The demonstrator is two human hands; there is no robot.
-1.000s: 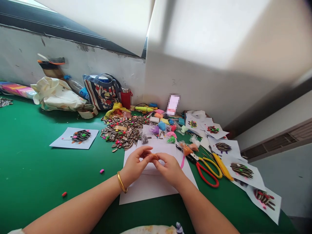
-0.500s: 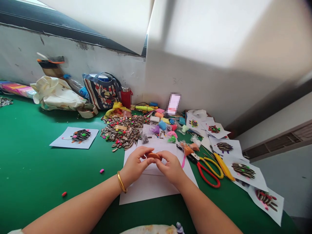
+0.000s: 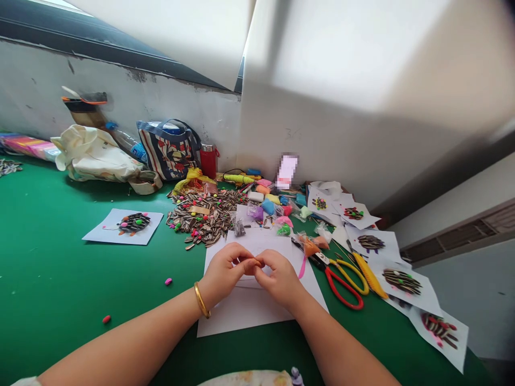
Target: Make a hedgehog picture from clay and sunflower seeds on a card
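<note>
Between the fingertips of both hands is a small piece of orange clay (image 3: 257, 261), mostly hidden by the fingers. My left hand (image 3: 228, 268), with a gold bangle at the wrist, pinches it from the left. From the right, the thumb and forefinger of my right hand (image 3: 280, 276) close on it too. Both hands are over white paper sheets (image 3: 265, 311). Just beyond lie bags of coloured clay, among them an orange one (image 3: 309, 246), a purple one (image 3: 256, 213) and a green one (image 3: 284, 229).
A heap of striped sunflower seeds (image 3: 209, 214) lies beyond my left hand. Red-handled scissors (image 3: 346, 292) and a yellow cutter (image 3: 369, 274) lie right. Several seed-decorated cards (image 3: 406, 281) line the right edge; another card (image 3: 120, 228) lies left. Bags (image 3: 169, 150) and a red flask (image 3: 208, 162) stand behind.
The fingertips have come closer together around the orange clay, which now shows much less than before. Both arms stay almost in place.
</note>
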